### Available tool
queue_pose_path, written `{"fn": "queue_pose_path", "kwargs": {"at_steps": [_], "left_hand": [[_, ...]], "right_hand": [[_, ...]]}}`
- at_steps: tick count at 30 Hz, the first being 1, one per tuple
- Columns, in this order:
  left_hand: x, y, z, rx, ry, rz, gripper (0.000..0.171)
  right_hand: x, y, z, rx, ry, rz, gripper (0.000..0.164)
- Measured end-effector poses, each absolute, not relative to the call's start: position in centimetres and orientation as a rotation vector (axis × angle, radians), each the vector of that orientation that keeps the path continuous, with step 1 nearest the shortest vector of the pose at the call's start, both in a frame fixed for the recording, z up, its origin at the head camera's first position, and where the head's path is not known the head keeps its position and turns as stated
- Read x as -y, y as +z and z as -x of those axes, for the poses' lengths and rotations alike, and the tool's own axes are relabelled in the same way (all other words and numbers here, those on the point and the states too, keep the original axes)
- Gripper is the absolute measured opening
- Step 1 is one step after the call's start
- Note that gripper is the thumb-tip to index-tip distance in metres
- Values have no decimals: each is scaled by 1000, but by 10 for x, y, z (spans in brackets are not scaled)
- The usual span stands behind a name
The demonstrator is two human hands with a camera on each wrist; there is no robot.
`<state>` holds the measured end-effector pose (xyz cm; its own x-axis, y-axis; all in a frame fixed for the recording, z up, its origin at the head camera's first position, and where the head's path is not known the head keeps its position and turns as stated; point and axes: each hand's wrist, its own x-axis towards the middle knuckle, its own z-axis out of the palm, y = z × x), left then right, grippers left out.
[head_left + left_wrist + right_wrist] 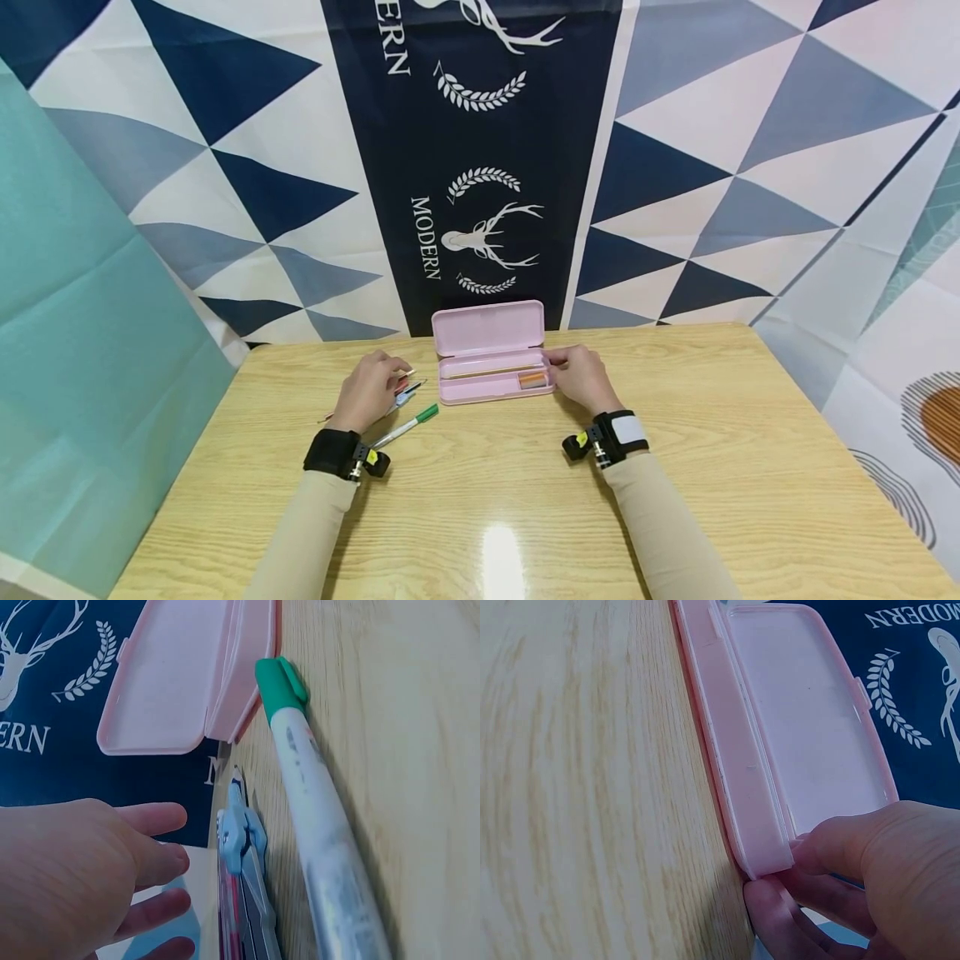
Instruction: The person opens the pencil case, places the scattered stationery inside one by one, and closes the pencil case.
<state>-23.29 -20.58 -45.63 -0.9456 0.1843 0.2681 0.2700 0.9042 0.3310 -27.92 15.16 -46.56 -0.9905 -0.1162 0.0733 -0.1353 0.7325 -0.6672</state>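
Reaching seems the step: the left hand (366, 390), grip loosely spread, hovers by the blue compass (241, 838), likely needing to close next; the right hand (582, 379) pinches the pencil case (489, 329).

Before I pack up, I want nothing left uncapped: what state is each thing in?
Pencil case: open, lid raised
Marker: capped
Compass: lying beside the marker
Yellow pencil: inside the case
Orange block: inside the case
Left hand: relaxed, nothing visibly held
Right hand: gripping the case's end
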Motion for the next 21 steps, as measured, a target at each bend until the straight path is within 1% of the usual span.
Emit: {"fn": "queue_pose_path", "kwargs": {"at_steps": [6,15,21], "left_hand": [[215,-458,231,2858,-516,304,24],[230,-453,226,2977,-561,248,30],[237,-452,222,2976,-554,259,30]], "right_hand": [[-151,-466,279,2900,1121,-203,29],[-150,-466,278,2901,1124,-188,29],[-152,-467,279,2895,1131,-189,30]]}}
